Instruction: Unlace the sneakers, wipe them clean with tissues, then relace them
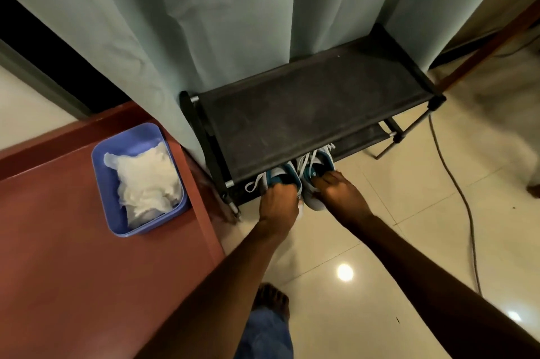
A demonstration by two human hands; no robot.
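Two white sneakers with teal lining and white laces stick out heel-first from under the top shelf of a black shoe rack (306,101). My left hand (277,201) grips the heel of the left sneaker (280,176). My right hand (339,192) holds the heel of the right sneaker (317,166), fingers curled into its opening. The toes of both sneakers are hidden under the shelf. A blue tub (137,136) with crumpled white tissues (146,180) sits on the red-brown table (73,256) to the left.
A pale green curtain (204,22) hangs behind the rack. A cable (461,192) trails across the glossy tiled floor (394,241) on the right. My bare foot (271,297) and jeans leg show below, beside the table edge.
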